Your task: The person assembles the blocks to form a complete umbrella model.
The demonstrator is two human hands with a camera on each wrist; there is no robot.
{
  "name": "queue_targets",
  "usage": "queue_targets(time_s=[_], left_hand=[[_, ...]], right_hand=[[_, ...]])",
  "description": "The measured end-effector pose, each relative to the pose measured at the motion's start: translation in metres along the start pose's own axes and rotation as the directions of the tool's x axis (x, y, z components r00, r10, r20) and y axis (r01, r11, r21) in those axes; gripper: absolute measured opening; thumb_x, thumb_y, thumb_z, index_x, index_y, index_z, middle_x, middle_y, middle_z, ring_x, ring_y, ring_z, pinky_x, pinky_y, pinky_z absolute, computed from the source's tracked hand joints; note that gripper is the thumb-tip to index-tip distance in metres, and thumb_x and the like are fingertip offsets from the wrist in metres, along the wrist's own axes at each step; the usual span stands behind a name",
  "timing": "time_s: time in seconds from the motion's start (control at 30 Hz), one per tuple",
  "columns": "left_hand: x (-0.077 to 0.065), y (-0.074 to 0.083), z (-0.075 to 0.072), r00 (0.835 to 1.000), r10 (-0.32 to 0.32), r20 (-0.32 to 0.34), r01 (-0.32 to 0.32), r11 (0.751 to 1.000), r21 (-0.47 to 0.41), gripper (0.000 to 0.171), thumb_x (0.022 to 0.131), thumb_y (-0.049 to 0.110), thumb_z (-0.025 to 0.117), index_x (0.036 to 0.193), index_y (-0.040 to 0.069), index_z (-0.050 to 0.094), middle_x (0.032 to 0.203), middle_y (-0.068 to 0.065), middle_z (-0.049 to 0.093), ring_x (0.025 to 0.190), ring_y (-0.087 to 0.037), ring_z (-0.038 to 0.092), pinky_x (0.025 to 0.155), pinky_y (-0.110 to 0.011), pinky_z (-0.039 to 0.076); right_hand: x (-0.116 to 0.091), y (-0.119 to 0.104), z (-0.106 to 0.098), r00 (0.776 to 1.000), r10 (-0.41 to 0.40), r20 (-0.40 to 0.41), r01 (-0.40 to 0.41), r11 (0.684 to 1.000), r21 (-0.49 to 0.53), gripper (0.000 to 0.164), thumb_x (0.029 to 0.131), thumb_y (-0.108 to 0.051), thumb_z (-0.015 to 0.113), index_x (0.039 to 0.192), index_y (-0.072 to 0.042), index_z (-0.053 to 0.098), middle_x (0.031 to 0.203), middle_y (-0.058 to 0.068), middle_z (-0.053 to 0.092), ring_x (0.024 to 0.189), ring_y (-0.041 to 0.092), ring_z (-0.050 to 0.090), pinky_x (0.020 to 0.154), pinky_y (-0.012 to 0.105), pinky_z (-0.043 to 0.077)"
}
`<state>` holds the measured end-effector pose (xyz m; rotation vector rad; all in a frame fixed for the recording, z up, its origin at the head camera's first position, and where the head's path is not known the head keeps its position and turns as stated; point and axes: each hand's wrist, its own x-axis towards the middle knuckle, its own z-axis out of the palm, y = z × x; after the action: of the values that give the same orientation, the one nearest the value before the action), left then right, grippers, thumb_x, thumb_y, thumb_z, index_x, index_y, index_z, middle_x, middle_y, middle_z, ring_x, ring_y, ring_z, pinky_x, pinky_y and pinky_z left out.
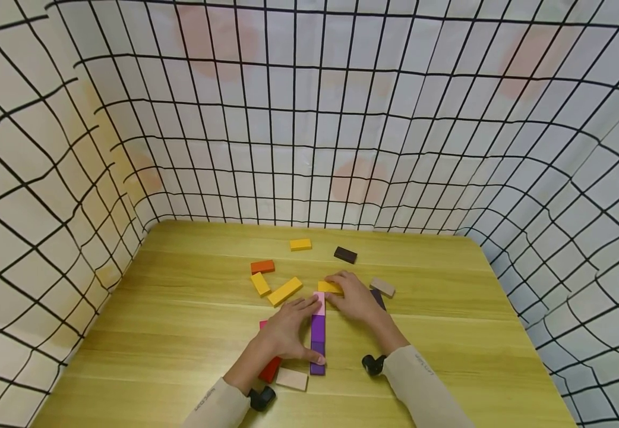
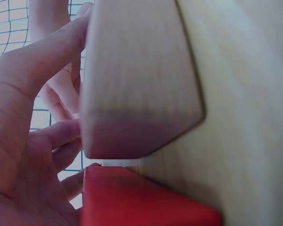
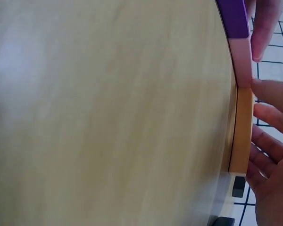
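A straight row of blocks lies on the table, with a pink block [image 1: 319,304], a purple block [image 1: 317,328] and a dark purple block [image 1: 317,368] end to end. My left hand [image 1: 287,327] spreads along its left side; the fingertips touch the pink block and the thumb lies across the dark purple one. At the far end of the row, my right hand [image 1: 354,297] pinches a yellow block [image 1: 328,287] set crosswise. In the right wrist view, that yellow block [image 3: 241,134] meets the end of the pink block [image 3: 241,61].
Under my left forearm lie a red block [image 1: 269,370] and a beige block [image 1: 291,378]. Beyond are several yellow blocks [image 1: 285,291], an orange block [image 1: 262,267] and a black block [image 1: 346,255]. A greyish block [image 1: 382,287] and a dark block [image 1: 378,298] flank my right wrist. Gridded cloth [image 1: 309,119] walls the table.
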<state>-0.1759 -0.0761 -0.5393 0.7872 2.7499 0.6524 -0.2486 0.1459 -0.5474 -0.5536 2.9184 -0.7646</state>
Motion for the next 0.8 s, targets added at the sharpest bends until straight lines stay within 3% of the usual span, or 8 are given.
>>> queue_targets(time_s=[0.37,0.53,0.8], left_hand=[[-0.002,-0.001,0.000,1.000,-0.007,0.000,0.007,1.000,-0.017,0.123,0.064,0.076,0.084,0.162,0.022,0.034,0.172,0.007,0.023,0.158,-0.031,0.026,0.126,-0.054,0.028],[-0.001,-0.002,0.001,1.000,-0.004,-0.004,0.003,1.000,-0.023,0.122,0.064,0.075,0.084,0.162,0.022,0.035,0.172,0.006,0.023,0.158,-0.031,0.026,0.126,-0.055,0.028],[-0.002,-0.001,0.001,1.000,0.015,-0.008,-0.015,1.000,-0.021,0.121,0.065,0.075,0.084,0.161,0.019,0.037,0.172,0.000,0.024,0.157,-0.033,0.027,0.125,-0.056,0.029]], right_hand=[[-0.014,0.000,-0.011,0.998,-0.070,0.001,0.070,0.997,0.013,0.055,0.097,-0.044,0.069,0.145,-0.020,0.059,0.155,0.007,0.049,0.146,0.033,0.043,0.120,0.058,0.036],[-0.025,-0.001,-0.013,0.994,-0.100,0.035,0.101,0.995,-0.020,0.073,0.089,-0.060,0.071,0.149,-0.022,0.055,0.159,0.008,0.044,0.149,0.035,0.039,0.119,0.063,0.035],[-0.045,-0.001,-0.011,0.976,-0.163,0.146,0.173,0.983,-0.062,0.102,0.078,-0.078,0.069,0.159,-0.024,0.040,0.171,0.009,0.023,0.157,0.040,0.021,0.119,0.069,0.028]])
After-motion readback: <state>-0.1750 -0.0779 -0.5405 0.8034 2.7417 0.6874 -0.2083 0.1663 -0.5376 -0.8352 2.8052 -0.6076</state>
